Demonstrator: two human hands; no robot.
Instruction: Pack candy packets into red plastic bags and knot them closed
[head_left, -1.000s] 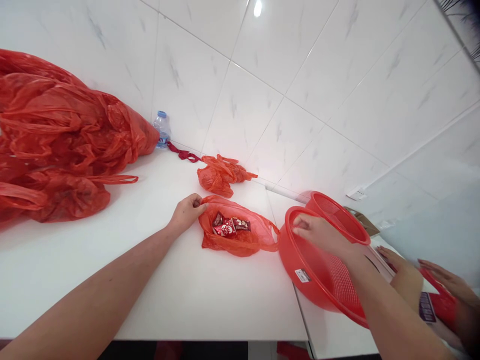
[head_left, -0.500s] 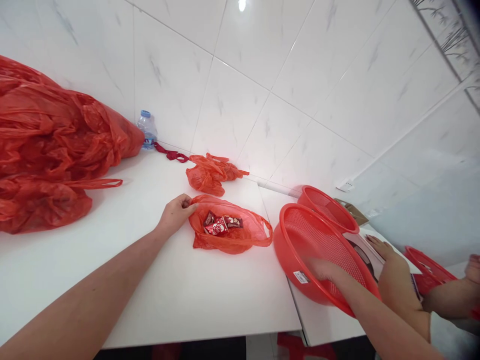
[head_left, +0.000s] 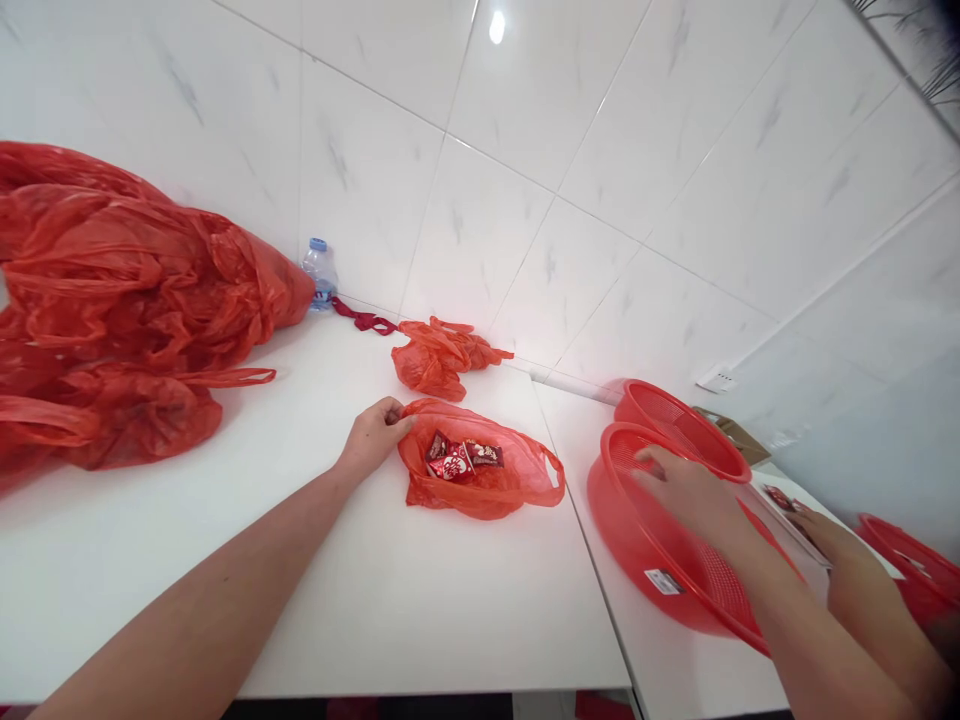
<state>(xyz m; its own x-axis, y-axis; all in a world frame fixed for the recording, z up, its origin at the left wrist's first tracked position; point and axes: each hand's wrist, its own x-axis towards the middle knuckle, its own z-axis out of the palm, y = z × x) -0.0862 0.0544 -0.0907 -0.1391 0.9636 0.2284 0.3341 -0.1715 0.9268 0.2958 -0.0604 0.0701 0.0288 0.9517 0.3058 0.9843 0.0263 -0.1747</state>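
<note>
Head view: a thin red plastic carrier bag [head_left: 487, 497] lies open on the white table [head_left: 420, 600], in front of a smaller bunched red bag [head_left: 435, 360]. The left hand [head_left: 375, 440] pinches its rim at the left end, thumb against fingers. A few wrapped snacks [head_left: 456, 464] lie together inside the bag. The right hand [head_left: 686, 490] is over the nearer red mesh basket [head_left: 637, 540], fingers curled — whether anything sits between them I cannot tell.

The bag looks feather-light, limp and rather slick, so it would probably fold or slide if let go; the rim by the left fingers, or the loop handle at its other end, seems the place to take hold. The snacks look small and light, their glossy wrappers perhaps slippery, best pinched by the body or a crimped end. The basket seems stiff but light, easiest held by its rolled rim.

As for writing, the red and brown wrappers carry pale characters too small to read. A white sticker [head_left: 664, 582] on the basket's side bears fine print, and the blue-capped water bottle [head_left: 321, 277] has a blue label — neither legible.
</note>
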